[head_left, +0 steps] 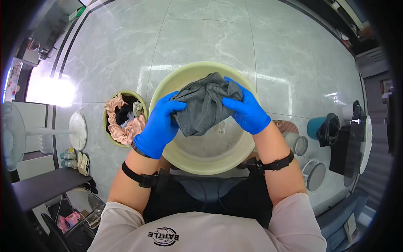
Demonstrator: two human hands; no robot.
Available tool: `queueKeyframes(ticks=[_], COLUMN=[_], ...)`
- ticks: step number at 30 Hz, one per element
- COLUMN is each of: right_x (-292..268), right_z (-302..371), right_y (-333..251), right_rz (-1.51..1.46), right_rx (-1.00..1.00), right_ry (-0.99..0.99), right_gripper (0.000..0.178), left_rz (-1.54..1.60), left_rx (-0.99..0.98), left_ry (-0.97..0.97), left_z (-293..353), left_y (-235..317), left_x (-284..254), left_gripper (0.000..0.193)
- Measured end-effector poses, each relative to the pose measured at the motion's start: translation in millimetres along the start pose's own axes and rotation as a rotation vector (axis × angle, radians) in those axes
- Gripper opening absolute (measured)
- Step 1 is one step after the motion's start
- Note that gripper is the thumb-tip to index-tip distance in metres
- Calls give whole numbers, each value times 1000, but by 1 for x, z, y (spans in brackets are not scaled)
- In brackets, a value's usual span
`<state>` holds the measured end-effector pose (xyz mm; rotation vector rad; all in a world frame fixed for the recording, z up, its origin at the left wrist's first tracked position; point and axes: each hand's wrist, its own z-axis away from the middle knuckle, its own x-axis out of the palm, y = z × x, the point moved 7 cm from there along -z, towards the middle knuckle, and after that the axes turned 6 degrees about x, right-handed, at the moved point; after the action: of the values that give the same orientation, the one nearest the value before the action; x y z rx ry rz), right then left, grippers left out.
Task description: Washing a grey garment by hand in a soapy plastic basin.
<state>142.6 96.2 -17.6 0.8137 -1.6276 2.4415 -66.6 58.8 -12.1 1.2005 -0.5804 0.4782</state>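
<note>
Pale grey, marbled tiles cover the floor (201, 33), which reaches to the far side of the room. At the near edge is the person, in a white shirt (210, 235) and dark legwear, both bare forearms reaching forward. A wide, pale yellow-green basin (205, 166) sits just in front of the person's legs, in the middle of the scene. Well to the left stands a white fan (77, 131) with a round base. Between fan and basin is a smaller green basket (126, 92), filled with crumpled clothes, among them a pink garment (130, 132) and a black one (123, 113). To the right is a teal bin (314, 127) with a black bag (328, 132) hanging over its edge.

The dark grey cloth (204, 107) is held bunched over the basin; whether its lower folds touch the inside cannot be told. The left hand (159, 124), gloved in blue, has its grip clamped on the cloth's left edge, thumb on top. The right hand (250, 112), gloved alike, has its grip clamped on the right edge. Pale shoes (83, 163) lie near the fan's base. A black strap (138, 176) circles the left forearm.
</note>
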Motion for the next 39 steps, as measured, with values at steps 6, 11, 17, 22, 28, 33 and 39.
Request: queueKeyframes(ticks=[6,11,17,22,28,33,39], right_x=[13,34,9,-4,8,8,17], right_z=[4,3,-6,-9,-31,-37,-42], right_y=[32,28,29,52,128,192,189], right_rz=[-122,-181,11,680,1026,1412,1765], right_rx=[322,272,158,-55,115,292,539], right_ry=[-375,-192,15,201,91,11,-50], right_gripper=[62,52,47,60,63,75,53], left_rz=[82,-123,-458,-466,-410,-596,-616], left_rx=[-215,-105,-119,-45,74,183,203], left_ry=[15,86,241,350,288,314,279], left_z=[0,-15,-1,-8,-12,-13,-7], left_y=[-9,-12,-12,-4,9,21,26], left_x=[-14,-43,-24,-49,-63,-63,-55], left_gripper=[42,35,40,41,46,52,59])
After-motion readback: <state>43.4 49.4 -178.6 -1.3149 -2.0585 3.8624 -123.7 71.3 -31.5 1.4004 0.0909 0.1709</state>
